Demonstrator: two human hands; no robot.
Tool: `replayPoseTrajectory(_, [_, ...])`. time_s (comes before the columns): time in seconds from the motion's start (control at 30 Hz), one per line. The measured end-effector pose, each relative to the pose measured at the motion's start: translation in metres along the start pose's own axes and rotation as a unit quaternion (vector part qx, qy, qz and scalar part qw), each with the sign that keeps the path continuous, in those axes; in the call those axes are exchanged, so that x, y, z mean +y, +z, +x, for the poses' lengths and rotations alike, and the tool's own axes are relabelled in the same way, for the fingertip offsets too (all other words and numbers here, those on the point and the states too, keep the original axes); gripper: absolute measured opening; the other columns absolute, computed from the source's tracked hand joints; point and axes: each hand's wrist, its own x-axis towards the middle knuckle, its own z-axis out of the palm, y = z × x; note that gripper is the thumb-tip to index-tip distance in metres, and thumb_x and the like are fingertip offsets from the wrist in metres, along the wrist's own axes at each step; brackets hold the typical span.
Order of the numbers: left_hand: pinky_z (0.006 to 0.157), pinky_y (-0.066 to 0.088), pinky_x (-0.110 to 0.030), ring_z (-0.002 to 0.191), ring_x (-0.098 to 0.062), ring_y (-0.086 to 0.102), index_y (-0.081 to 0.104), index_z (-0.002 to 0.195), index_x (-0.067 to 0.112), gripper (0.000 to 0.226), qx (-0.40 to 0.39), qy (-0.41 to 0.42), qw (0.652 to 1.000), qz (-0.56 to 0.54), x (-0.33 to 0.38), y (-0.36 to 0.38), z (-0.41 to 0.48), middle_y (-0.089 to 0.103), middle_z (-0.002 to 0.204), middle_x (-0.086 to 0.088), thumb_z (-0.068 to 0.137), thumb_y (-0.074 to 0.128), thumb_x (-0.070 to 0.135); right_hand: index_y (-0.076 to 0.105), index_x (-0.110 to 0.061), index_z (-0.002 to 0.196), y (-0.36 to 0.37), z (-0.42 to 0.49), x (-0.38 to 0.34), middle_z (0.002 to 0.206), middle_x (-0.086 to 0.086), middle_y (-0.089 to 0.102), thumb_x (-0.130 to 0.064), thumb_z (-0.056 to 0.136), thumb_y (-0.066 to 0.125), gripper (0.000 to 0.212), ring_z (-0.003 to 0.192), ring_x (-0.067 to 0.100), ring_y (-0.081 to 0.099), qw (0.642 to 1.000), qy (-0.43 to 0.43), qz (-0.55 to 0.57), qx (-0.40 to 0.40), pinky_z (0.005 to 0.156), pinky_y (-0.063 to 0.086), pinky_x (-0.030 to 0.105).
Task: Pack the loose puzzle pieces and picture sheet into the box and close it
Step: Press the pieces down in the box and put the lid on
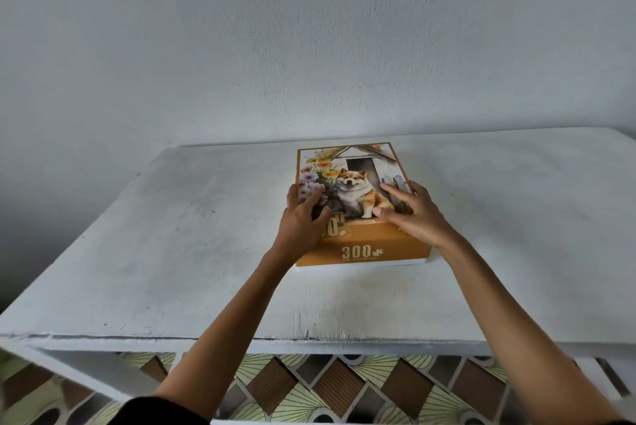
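The box (361, 249) sits mid-worktop (206, 218), its glossy orange cardboard lid (354, 163) on, with a white sliver of base (413, 262) showing under the near edge. My left hand (303, 218) and right hand (413, 214) lie flat on the lid, gripping nothing. Uneven pressure could, I think, jam it askew or crease a corner; the painted worktop looks chalky
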Motion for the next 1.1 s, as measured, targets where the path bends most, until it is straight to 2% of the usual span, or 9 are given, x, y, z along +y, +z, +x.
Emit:
replayPoseTrajectory(0.1, [0.108,0.035,-0.050,0.138,-0.035,0.024,0.030,0.141,0.024,0.050,0.012,-0.002,0.999,0.042,-0.001,0.008,-0.004,0.005,0.155,-0.009,0.094,0.040,0.039,0.030,-0.041,0.139,0.008,-0.003,0.008,0.156,0.003,0.004,-0.051,0.082,0.055,0.062,0.143,0.028,0.010,0.999,0.008,-0.032,0.001,0.112,0.019,0.050])
replayPoseTrajectory(0.17, [0.112,0.021,-0.054,0.142,-0.033,0.011,0.027,0.142,0.024,0.051,0.025,-0.004,0.994,0.107,-0.001,0.012,-0.007,0.000,0.156,-0.008,0.095,0.035,0.040,0.030,-0.041,0.139,0.010,-0.003,0.011,0.157,0.003,0.003,-0.051,0.084,0.053,0.060,0.143,0.030,0.008,0.997,0.002,-0.071,0.012,0.111,0.020,0.051])
replayPoseTrajectory(0.23, [0.114,0.007,-0.054,0.144,-0.028,0.000,0.026,0.142,0.022,0.050,0.042,0.017,0.983,0.178,0.001,0.013,-0.007,0.000,0.157,-0.007,0.096,0.032,0.039,0.037,-0.037,0.137,0.016,-0.004,0.010,0.157,0.004,0.006,-0.048,0.086,0.052,0.054,0.142,0.032,0.010,0.986,-0.035,-0.142,0.078,0.110,0.026,0.049])
replayPoseTrajectory(0.3, [0.115,0.001,-0.051,0.145,-0.024,-0.002,0.028,0.141,0.020,0.049,0.048,0.048,0.977,0.200,0.004,0.017,-0.005,0.005,0.157,-0.005,0.096,0.027,0.039,0.047,-0.029,0.132,0.025,-0.004,0.007,0.155,0.008,0.018,-0.038,0.088,0.054,0.045,0.140,0.031,0.019,0.965,-0.108,-0.179,0.157,0.109,0.029,0.044])
replayPoseTrajectory(0.4, [0.117,0.001,-0.045,0.145,-0.022,0.000,0.026,0.142,0.024,0.059,0.023,0.073,0.984,0.160,0.004,0.024,-0.004,0.011,0.157,-0.002,0.090,0.016,0.048,0.055,-0.022,0.126,0.041,-0.002,0.004,0.147,0.009,0.037,-0.033,0.090,0.051,0.037,0.137,0.028,0.031,0.952,-0.154,-0.197,0.176,0.110,0.029,0.041])
replayPoseTrajectory(0.5, [0.118,0.000,-0.042,0.145,-0.021,0.001,0.024,0.144,0.023,0.058,0.007,0.086,0.984,0.154,-0.001,0.023,0.001,0.012,0.157,-0.002,0.093,0.021,0.049,0.055,-0.022,0.126,0.044,0.003,0.005,0.141,0.006,0.046,-0.034,0.092,0.048,0.037,0.135,0.025,0.036,0.951,-0.143,-0.205,0.180,0.109,0.032,0.040])
replayPoseTrajectory(0.83, [0.117,0.009,-0.041,0.144,-0.024,0.013,0.030,0.141,0.019,0.051,0.014,0.103,0.981,0.165,-0.009,0.023,0.058,0.023,0.154,-0.006,0.096,0.032,0.043,0.058,-0.022,0.123,0.042,0.054,0.000,0.135,0.007,0.053,-0.035,0.089,0.050,0.037,0.129,0.026,0.043,0.953,-0.122,-0.210,0.182,0.105,0.039,0.040])
replayPoseTrajectory(1.1, [0.117,0.013,-0.043,0.142,-0.026,0.017,0.032,0.140,0.016,0.051,0.019,0.103,0.980,0.168,-0.014,0.025,0.126,0.026,0.152,-0.008,0.096,0.034,0.041,0.056,-0.020,0.124,0.032,0.120,-0.004,0.137,0.007,0.051,-0.036,0.089,0.050,0.039,0.131,0.027,0.040,0.958,-0.103,-0.212,0.161,0.106,0.037,0.041])
